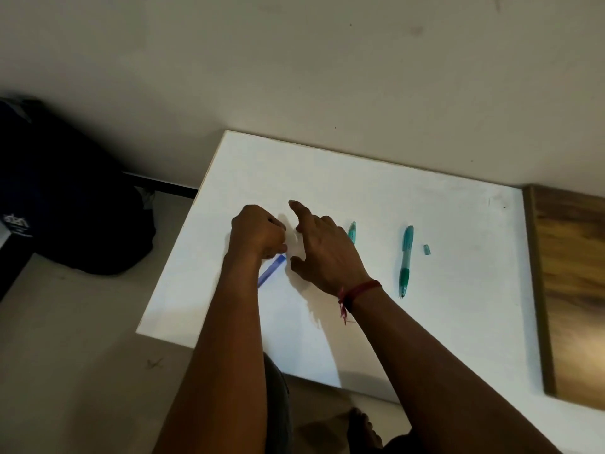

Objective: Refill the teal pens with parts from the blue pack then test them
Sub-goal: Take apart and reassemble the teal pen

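My left hand (pixel 257 232) is curled into a fist on the white table (pixel 442 231), resting on the upper end of the blue pack (pixel 271 271), which lies slanted under it. My right hand (pixel 322 249) hovers beside it with fingers spread and nothing in it. A teal pen (pixel 406 260) lies whole to the right. The tip of another teal pen (pixel 352 231) shows behind my right hand; the rest is hidden. A small teal piece (pixel 426 250) lies right of the whole pen. What the fist holds is hidden.
A dark bag (pixel 65 198) sits on the floor to the left. A wooden board (pixel 573 290) borders the table's right side. A plain wall rises behind the table. My knees and a foot show below the table's near edge.
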